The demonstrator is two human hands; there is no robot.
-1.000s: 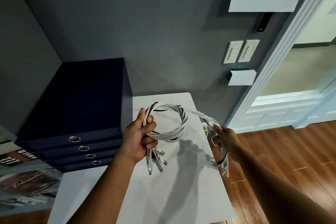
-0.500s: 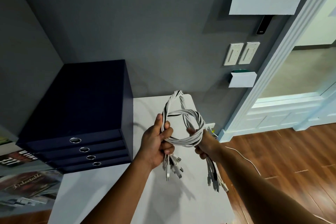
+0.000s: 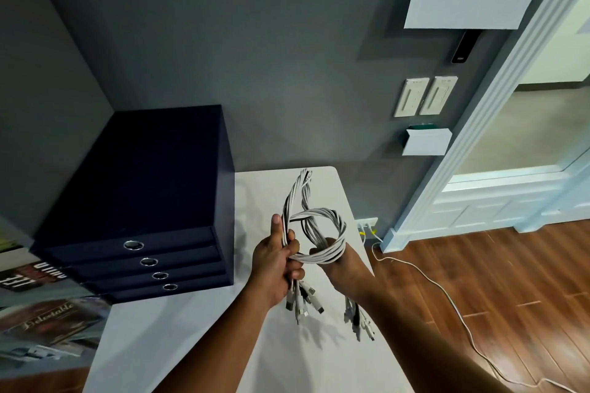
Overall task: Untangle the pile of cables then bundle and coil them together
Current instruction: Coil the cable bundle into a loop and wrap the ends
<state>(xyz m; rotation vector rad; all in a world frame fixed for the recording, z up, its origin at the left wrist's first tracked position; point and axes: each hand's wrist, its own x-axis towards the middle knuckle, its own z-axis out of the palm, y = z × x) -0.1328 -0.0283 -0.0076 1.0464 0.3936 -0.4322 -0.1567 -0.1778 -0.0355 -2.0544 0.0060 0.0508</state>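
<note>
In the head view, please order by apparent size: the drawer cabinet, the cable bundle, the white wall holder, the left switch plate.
1. drawer cabinet
2. cable bundle
3. white wall holder
4. left switch plate
Last two look nearly alike; the bundle's nearness inflates it.

Bundle of white round cables (image 3: 323,213) with a few black strands, smooth white rectangular tabletop (image 3: 255,195), dark navy box-shaped drawer unit (image 3: 153,175) with silver ring pulls (image 3: 133,245), plain matte grey wall (image 3: 255,41), reddish-brown wooden plank floor (image 3: 510,281) with lighter dashes, white moulded door frame (image 3: 472,143)
</note>
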